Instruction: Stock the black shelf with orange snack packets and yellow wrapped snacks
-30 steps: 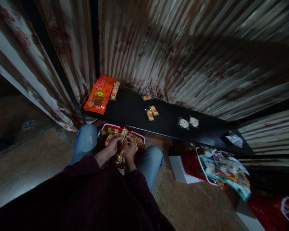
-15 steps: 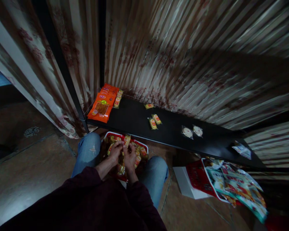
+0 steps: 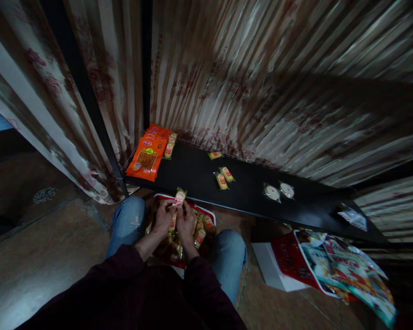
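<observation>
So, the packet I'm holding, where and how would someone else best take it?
Probably pinch the packet by its far end, coming from the shelf side: that end sticks out beyond the left hand and right hand, which are at its near end.

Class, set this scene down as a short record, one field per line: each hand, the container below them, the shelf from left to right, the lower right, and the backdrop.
Left hand: fingers on a small yellow packet
Right hand: fingers on the same packet
Container below: red basket with a white rim, holding more yellow packets
Shelf: orange bags, yellow packets, round pale packets, one whitish packet
Lower right: another red basket, with large bags
Backdrop: patterned curtain
</observation>
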Tool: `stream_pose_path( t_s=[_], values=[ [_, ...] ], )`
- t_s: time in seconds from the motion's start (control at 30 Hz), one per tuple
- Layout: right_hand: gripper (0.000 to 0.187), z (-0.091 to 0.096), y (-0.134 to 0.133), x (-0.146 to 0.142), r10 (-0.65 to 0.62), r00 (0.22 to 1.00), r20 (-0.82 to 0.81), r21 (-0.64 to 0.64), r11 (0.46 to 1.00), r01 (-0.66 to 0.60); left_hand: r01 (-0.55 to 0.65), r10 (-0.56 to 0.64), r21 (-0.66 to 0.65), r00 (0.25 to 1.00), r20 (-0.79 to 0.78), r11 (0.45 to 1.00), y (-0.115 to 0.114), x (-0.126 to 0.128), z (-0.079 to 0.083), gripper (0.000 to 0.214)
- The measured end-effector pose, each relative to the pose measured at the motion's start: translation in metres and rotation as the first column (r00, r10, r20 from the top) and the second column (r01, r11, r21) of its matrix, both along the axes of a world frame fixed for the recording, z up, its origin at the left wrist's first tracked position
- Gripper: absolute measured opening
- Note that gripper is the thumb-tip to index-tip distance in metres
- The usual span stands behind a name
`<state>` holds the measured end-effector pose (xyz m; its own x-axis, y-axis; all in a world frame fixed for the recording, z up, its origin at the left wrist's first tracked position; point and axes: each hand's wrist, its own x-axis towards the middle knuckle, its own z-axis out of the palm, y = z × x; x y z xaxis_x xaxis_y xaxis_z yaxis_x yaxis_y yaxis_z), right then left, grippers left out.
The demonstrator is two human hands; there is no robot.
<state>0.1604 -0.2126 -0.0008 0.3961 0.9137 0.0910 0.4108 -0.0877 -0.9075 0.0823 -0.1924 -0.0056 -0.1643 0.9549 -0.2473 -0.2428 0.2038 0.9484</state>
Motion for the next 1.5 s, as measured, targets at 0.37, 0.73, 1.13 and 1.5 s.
stream_pose_path(
  t_s=[0.37,0.73,1.13,1.5],
  values=[
    [0.041,-0.006,0.036,-0.007,-0.028,1.0,0.015,0.039,0.999,0.027,-0.038,0.039,0.069,0.999,-0.009,0.997,0.027,-0.007,0.004,0.018],
    [0.04,-0.005,0.073,-0.017,-0.03,0.999,-0.031,0.009,1.0,0.03,-0.058,0.078,0.156,0.989,-0.128,0.986,0.054,-0.019,0.006,0.026],
    [0.037,0.005,0.116,-0.024,0.043,0.997,0.059,-0.038,0.998,-0.041,0.027,0.129,0.314,0.876,-0.465,0.949,0.093,-0.027,0.01,0.038],
    [0.034,0.003,0.16,-0.028,0.053,0.991,0.121,-0.083,0.996,-0.043,0.051,0.165,0.333,0.793,-0.587,0.941,0.133,-0.025,0.004,0.036]
  ],
)
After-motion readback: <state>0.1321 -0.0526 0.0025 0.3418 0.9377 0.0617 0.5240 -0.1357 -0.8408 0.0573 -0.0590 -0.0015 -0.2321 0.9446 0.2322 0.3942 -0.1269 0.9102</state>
